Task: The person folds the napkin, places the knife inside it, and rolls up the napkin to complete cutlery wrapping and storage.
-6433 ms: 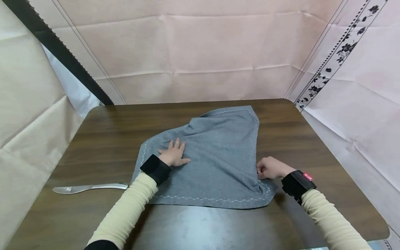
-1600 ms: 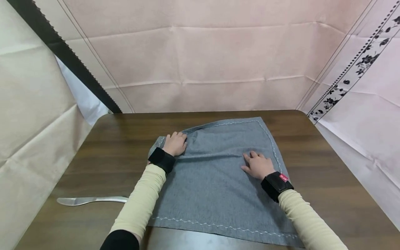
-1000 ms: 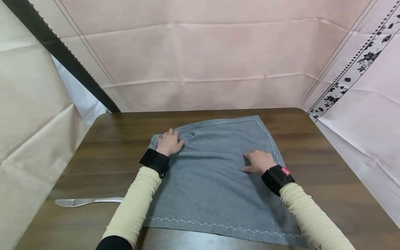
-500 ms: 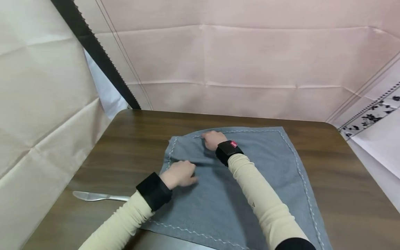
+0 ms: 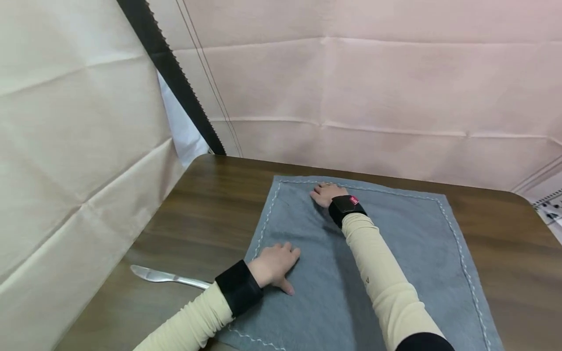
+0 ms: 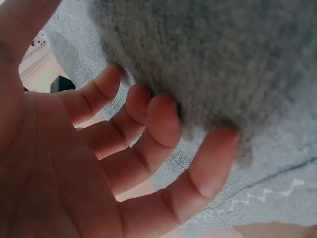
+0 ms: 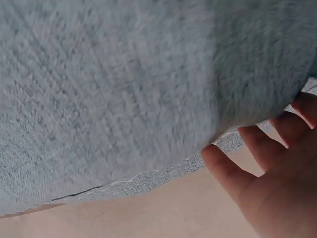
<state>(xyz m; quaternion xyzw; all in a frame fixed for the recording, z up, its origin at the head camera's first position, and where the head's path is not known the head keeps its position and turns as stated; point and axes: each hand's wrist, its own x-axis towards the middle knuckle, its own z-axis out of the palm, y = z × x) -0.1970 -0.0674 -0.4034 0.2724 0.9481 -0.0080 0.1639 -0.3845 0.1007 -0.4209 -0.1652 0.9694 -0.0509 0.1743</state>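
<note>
A grey-blue cloth point(image 5: 408, 239) with white zigzag stitching along its edges lies spread on the brown table, lightly wrinkled. My left hand point(image 5: 274, 265) rests on its left part with fingers spread and thumb out. In the left wrist view the fingertips point(image 6: 218, 148) touch the fabric, slightly bent. Near the far edge, my right hand point(image 5: 327, 194) lies on the cloth. Its fingertips point(image 7: 213, 153) touch the fabric in the right wrist view, and no fold is pinched between them. My right forearm covers part of the cloth's middle.
A silver table knife point(image 5: 164, 276) lies left of the cloth, its handle end partly hidden by my left sleeve point(image 5: 193, 317). The table point(image 5: 206, 214) ends at a rounded far-left corner. Pale hanging fabric point(image 5: 373, 87) surrounds the table at the back and left.
The cloth's far-left corner, bunched earlier, now lies flatter and extended. My right hand moved left to the far edge; my left hand came nearer. The head view turned left.
</note>
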